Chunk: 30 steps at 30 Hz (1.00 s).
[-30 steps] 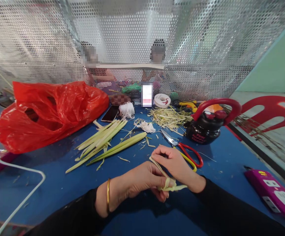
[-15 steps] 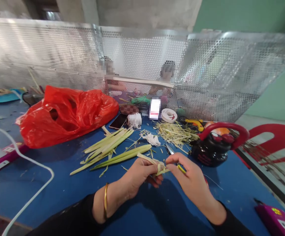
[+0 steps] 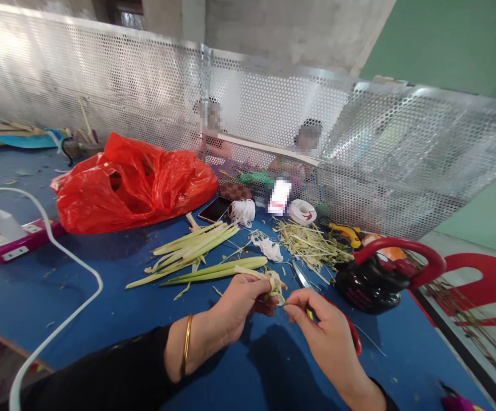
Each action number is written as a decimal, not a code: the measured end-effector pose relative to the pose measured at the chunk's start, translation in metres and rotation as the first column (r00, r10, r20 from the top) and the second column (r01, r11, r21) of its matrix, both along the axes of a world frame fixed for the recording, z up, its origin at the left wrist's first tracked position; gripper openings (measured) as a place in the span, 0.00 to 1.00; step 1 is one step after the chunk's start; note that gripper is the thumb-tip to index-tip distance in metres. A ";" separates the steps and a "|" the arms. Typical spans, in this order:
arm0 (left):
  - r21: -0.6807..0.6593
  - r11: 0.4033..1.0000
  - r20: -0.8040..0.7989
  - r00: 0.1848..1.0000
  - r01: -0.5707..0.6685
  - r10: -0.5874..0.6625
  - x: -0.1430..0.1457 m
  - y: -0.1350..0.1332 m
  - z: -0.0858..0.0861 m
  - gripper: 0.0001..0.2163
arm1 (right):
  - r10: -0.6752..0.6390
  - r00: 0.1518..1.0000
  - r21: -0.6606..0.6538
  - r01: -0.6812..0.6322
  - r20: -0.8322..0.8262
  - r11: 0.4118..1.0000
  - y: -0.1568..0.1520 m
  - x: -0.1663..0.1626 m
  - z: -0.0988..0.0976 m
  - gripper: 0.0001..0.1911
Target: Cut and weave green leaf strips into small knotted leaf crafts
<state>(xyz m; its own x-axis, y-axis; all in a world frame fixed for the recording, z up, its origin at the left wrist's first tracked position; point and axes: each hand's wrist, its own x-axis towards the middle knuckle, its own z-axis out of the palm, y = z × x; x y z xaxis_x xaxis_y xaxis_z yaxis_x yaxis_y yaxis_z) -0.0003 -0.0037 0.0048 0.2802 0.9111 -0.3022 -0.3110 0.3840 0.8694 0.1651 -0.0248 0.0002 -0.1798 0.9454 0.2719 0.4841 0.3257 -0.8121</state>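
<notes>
My left hand [image 3: 241,302], a gold bangle at its wrist, is closed on a pale green plant strip [image 3: 276,285] that is looped into a small knotted piece. Thumb and forefinger of my right hand [image 3: 320,322] pinch at the lower end of this piece, where a thin end seems to be held. Scissors [image 3: 301,275] with red handles lie on the table, partly hidden under my right hand. Just beyond my left hand are long green stalks [image 3: 220,270] and a bundle of paler leaf strips [image 3: 192,245].
Behind lie a heap of shredded strips [image 3: 311,242], crumpled white tissue [image 3: 269,248], white string [image 3: 243,212], a ribbon spool [image 3: 302,212] and a lit phone [image 3: 279,196]. A black pot [image 3: 367,288] with a red handle stands right, a red plastic bag [image 3: 136,188] left. A perforated metal screen [image 3: 273,103] closes the back.
My right hand has moved slightly down, away from the upper part of the piece to its lower end. The strip looks more tightly looped in my left hand. The view has tilted and shifted.
</notes>
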 end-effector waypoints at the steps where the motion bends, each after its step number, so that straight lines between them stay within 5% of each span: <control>1: 0.011 1.000 -0.007 1.000 0.001 -0.001 0.000 0.000 0.000 0.11 | 0.012 0.999 -0.065 -0.016 -0.052 0.998 0.001 -0.001 0.001 0.08; 7: 0.137 0.987 -0.126 0.990 0.083 -0.066 0.003 -0.002 -0.003 0.10 | -0.049 0.928 -0.291 -0.066 -0.370 0.954 0.000 -0.009 -0.005 0.20; 14: 0.144 0.961 -0.206 0.957 0.235 -0.204 0.006 -0.004 -0.004 0.09 | -0.116 0.951 -0.410 -0.012 -0.287 0.912 -0.001 -0.011 -0.016 0.21; 25: 0.162 0.961 -0.223 0.957 0.225 -0.186 0.008 -0.006 -0.005 0.18 | -0.196 0.954 -0.194 0.153 -0.225 0.969 -0.003 -0.012 -0.013 0.17; 30: 0.194 0.959 -0.396 0.911 0.207 -0.116 0.009 -0.007 -0.009 0.20 | -0.223 0.951 -0.165 0.190 -0.212 0.968 -0.004 -0.013 -0.015 0.17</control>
